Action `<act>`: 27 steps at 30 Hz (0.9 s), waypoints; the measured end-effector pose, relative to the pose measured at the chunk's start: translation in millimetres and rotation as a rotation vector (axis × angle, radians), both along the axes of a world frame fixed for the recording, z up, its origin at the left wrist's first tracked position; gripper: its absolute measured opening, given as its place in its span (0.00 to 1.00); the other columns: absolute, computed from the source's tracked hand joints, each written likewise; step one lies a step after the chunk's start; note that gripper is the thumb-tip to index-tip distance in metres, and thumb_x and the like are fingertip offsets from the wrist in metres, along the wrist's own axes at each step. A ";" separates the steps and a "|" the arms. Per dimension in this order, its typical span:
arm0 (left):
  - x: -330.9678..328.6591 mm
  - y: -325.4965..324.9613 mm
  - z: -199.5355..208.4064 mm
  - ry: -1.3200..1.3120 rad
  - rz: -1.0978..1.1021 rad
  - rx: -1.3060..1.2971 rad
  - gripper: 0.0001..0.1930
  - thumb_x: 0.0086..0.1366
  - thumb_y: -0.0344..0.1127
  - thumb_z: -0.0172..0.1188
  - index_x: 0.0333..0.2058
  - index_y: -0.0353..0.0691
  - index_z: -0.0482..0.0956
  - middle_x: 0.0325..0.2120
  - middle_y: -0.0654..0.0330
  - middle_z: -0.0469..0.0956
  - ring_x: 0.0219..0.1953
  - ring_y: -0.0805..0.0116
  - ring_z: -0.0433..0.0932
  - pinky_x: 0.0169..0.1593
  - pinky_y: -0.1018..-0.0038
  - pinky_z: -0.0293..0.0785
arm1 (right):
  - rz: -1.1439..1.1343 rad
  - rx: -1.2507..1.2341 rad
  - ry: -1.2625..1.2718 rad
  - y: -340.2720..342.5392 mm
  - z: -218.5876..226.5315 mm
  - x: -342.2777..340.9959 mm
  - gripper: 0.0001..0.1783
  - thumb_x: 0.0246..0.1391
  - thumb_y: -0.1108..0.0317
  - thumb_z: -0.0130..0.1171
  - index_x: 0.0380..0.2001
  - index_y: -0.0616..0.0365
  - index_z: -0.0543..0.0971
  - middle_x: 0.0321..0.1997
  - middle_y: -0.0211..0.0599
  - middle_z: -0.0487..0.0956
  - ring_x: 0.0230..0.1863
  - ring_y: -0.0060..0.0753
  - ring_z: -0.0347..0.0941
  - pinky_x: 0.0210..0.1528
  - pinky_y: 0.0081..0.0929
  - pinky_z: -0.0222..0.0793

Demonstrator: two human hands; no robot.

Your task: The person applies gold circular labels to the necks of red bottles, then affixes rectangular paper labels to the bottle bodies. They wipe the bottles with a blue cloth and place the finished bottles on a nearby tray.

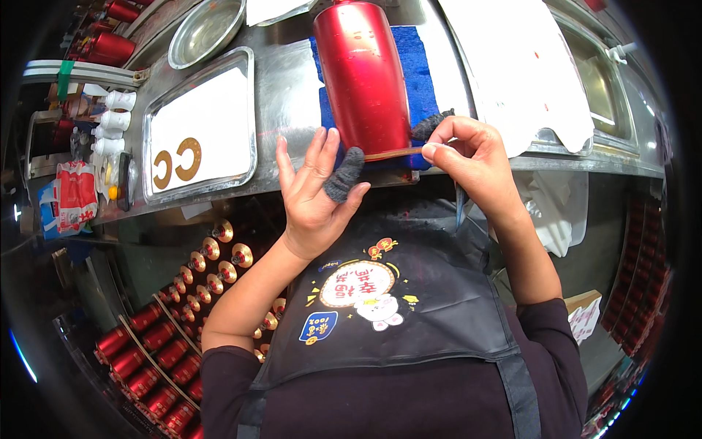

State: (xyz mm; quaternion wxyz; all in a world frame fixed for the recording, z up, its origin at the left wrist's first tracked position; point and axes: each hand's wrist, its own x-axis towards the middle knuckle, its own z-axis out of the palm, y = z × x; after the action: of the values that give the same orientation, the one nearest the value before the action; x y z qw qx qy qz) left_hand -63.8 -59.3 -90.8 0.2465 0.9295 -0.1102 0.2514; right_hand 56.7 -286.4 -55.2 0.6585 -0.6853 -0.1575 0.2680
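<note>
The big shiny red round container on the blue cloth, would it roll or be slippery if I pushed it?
The red container would probably roll if laid on its side, because its body looks round. Its smooth, glossy surface may feel slippery. The blue cloth under it might help stop it sliding.

Vessel (362, 80) in metallic red, cloth (419, 67) in bright blue, strip (393, 154) in golden brown, finger covers (345, 175) in mottled grey, black apron (417, 322) with multicoloured cartoon print
</note>
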 end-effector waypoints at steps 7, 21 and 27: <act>17.1 -11.9 22.1 -0.104 0.007 0.181 0.19 0.47 0.37 0.72 0.42 0.50 0.87 0.62 0.46 0.72 0.61 0.42 0.73 0.66 0.32 0.47 | 0.015 -0.005 0.004 0.6 -4.8 2.8 0.07 0.57 0.71 0.65 0.29 0.63 0.80 0.28 0.24 0.79 0.29 0.10 0.71 0.32 0.13 0.66; 10.9 -1.9 3.0 -0.041 0.043 -0.163 0.28 0.51 0.33 0.75 0.52 0.34 0.80 0.61 0.46 0.73 0.63 0.47 0.72 0.67 0.40 0.55 | 0.030 -0.051 0.041 3.0 -5.1 -0.6 0.06 0.56 0.72 0.66 0.28 0.61 0.80 0.28 0.20 0.77 0.28 0.06 0.67 0.30 0.10 0.61; -6.2 2.6 -7.0 0.014 0.025 -0.064 0.22 0.53 0.34 0.74 0.46 0.32 0.82 0.60 0.43 0.73 0.62 0.43 0.73 0.68 0.37 0.49 | 0.014 -0.013 0.073 2.2 -7.1 1.3 0.05 0.56 0.72 0.64 0.28 0.61 0.79 0.28 0.21 0.77 0.30 0.07 0.68 0.32 0.11 0.63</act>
State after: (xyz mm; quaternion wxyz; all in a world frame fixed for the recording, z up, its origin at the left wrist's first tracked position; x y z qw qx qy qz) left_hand -70.0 -56.7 -97.9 0.2736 0.9241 -0.0887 0.2516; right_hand 58.1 -284.1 -62.3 0.6577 -0.6781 -0.1363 0.2984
